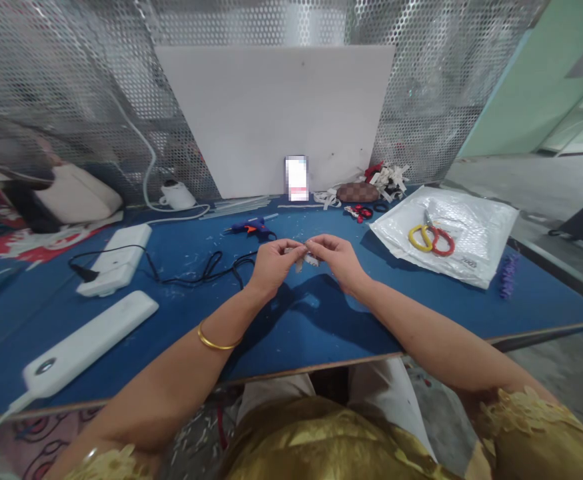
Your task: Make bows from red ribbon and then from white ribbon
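Note:
Both my hands meet above the middle of the blue table point(281, 320). My left hand point(272, 263) and my right hand point(336, 257) pinch a small pale strip piece point(307, 257) between their fingertips; its exact form is too small to make out. A gold bangle point(216, 341) sits on my left wrist. A blue glue gun point(252, 228) lies just beyond my hands, with its black cord point(206, 268) trailing to the left.
Two white power strips point(116, 257) point(88, 343) lie at left. A white plastic bag point(448, 233) holding yellow and red scissors point(431, 238) lies at right. A brown pouch point(357, 193), ribbon scraps point(388, 177) and a white board point(276, 117) stand at the back.

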Action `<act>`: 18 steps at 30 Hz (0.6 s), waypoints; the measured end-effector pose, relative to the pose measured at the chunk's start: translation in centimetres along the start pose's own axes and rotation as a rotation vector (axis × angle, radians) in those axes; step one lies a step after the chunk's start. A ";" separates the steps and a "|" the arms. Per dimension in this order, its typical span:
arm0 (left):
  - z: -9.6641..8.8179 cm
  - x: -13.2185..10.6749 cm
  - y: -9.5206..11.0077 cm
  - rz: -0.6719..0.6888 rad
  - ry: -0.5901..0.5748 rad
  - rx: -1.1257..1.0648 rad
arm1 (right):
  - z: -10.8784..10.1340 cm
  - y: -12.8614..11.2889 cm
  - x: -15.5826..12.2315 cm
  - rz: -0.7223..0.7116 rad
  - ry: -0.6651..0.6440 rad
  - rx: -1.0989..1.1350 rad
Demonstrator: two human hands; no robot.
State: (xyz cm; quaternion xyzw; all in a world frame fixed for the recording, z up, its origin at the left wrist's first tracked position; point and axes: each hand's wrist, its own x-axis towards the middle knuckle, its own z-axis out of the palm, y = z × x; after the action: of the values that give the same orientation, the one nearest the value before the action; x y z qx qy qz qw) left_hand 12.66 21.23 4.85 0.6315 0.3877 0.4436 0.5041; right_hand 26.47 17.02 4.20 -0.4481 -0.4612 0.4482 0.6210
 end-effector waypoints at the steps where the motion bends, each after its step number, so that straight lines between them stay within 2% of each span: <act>1: 0.0 -0.1 0.0 0.025 -0.005 0.045 | 0.0 -0.1 0.0 -0.008 0.018 -0.013; 4: 0.2 -0.2 -0.1 0.053 -0.033 0.051 | 0.1 0.0 0.0 0.023 0.066 0.057; 9: 0.6 -0.2 -0.5 -0.069 -0.114 -0.259 | 0.2 0.4 0.1 0.130 0.039 0.259; 14: 0.4 -0.1 -0.6 -0.190 -0.133 -0.371 | -0.2 0.5 0.4 -0.002 0.100 0.189; 18: 0.2 0.1 -0.6 -0.170 -0.072 -0.331 | -0.2 0.2 0.3 -0.040 0.114 0.103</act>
State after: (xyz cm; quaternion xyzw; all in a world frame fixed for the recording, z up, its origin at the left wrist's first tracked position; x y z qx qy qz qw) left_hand 12.90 21.32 4.28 0.5203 0.3432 0.4343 0.6502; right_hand 26.65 17.33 4.03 -0.4310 -0.4101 0.4325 0.6775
